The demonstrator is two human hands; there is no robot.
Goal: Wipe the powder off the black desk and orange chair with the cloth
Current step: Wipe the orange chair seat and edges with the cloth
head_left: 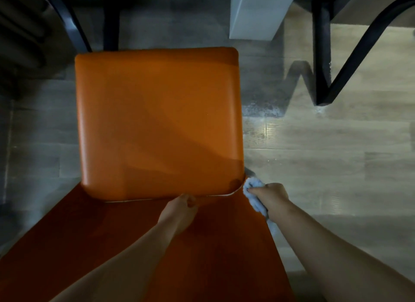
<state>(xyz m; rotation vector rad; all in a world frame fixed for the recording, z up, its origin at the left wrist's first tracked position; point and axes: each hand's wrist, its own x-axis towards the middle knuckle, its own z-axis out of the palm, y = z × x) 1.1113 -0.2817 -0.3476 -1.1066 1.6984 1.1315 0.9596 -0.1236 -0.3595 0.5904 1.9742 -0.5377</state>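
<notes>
The orange chair (pixel 157 122) fills the middle of the view, its seat seen from above and its backrest running down toward me. My right hand (pixel 272 197) grips a light blue cloth (pixel 252 187) bunched against the seat's near right corner, just off the edge. My left hand (pixel 179 208) lies where the seat meets the backrest, fingers curled at the seam. Whether it holds anything is hidden. The seat surface looks smooth and free of powder. The black desk top is out of view.
White powder dusts the wooden floor (pixel 262 109) right of the seat. Black desk legs (pixel 323 77) stand at the upper right and upper left (pixel 74 27). A white post (pixel 258 12) rises behind the chair.
</notes>
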